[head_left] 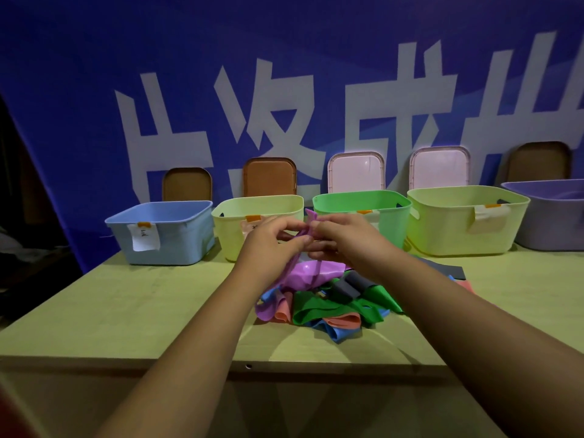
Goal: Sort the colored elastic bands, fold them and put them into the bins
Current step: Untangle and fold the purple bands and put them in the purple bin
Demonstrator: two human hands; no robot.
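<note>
A purple elastic band [308,270] hangs from both of my hands above the table's middle. My left hand [271,241] pinches its upper part, and my right hand [344,238] pinches the top end beside it. The band's lower length trails down onto a heap of bands [328,306] in green, blue, salmon, grey and purple. Along the back stand a blue bin [164,232], a pale yellow bin [230,229], a green bin [388,210], a second pale yellow bin [458,219] and a lavender bin [556,216].
The green-topped table [142,311] ends in a front edge near me. Brown and pink lids [355,172] lean against a blue banner behind the bins. Paper labels hang on the fronts of some bins. A dark grey band [442,267] lies flat at the right.
</note>
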